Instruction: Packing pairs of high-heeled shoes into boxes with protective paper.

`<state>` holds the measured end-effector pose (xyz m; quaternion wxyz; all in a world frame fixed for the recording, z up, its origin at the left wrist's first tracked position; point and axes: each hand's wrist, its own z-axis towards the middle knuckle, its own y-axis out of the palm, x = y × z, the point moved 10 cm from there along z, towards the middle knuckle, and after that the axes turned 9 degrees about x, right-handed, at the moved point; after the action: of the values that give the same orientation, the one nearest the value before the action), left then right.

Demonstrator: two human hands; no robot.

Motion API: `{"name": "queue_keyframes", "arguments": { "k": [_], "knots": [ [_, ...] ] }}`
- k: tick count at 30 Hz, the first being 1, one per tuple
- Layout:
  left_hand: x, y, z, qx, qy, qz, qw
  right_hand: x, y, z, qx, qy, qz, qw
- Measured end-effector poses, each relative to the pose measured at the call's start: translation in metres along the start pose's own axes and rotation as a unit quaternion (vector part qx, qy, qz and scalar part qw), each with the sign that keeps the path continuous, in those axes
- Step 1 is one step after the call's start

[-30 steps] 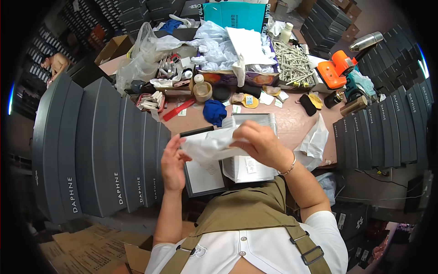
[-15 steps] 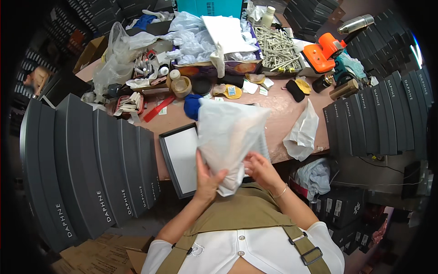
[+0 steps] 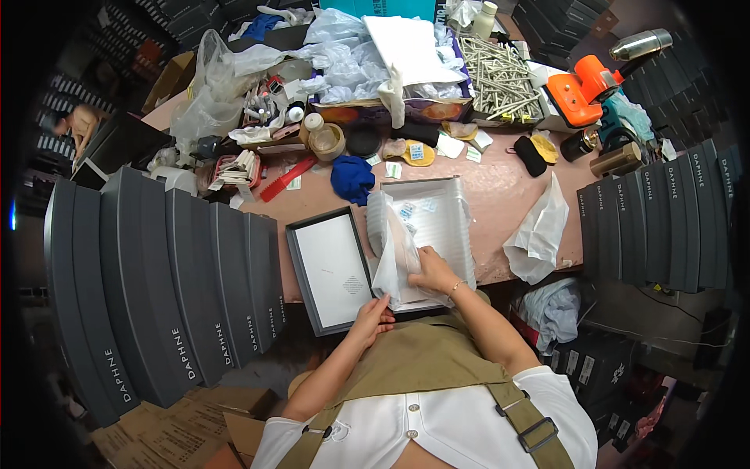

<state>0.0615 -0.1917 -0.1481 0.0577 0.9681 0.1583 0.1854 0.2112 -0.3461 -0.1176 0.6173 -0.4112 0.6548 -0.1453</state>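
A translucent white bag (image 3: 388,270) with a pale shape inside, its kind hidden by the wrapping, lies lengthwise along the left side of an open box (image 3: 422,186). Ribbed, see-through cushioning (image 3: 462,211) lines that box. At the bag's near end, my left hand (image 3: 370,322) pinches its lower edge with closed fingers. My right hand (image 3: 433,270) reaches into the box and grips the bag's right side, fingers curled and partly hidden. Small printed packets (image 3: 406,210) lie in the far part of the box. Left of it rests a dark-edged lid (image 3: 332,270) with a white inside.
Upright dark shoe boxes stand in rows at left (image 3: 141,289) and right (image 3: 656,219). Beyond the box lie a blue cloth (image 3: 352,180), a red comb (image 3: 287,179) and a carton of paper sticks (image 3: 500,78). A crumpled white bag (image 3: 539,234) sits right.
The wrapped bag has come down from in front of me into the lined box. My right hand has moved forward onto its side; my left hand has slid to its near end.
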Motion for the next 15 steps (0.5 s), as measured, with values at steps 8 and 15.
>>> {"name": "queue_keyframes", "arguments": {
  "k": [8,15],
  "knots": [
    [0.1,0.04,-0.104,0.037,0.609,0.255,0.75,0.018,0.004,-0.016,-0.043,0.063,0.133,0.988],
    [0.108,0.101,-0.109,-0.166,0.606,0.395,0.671,0.005,-0.053,-0.023,0.115,0.171,0.306,0.929]
  ]
}}
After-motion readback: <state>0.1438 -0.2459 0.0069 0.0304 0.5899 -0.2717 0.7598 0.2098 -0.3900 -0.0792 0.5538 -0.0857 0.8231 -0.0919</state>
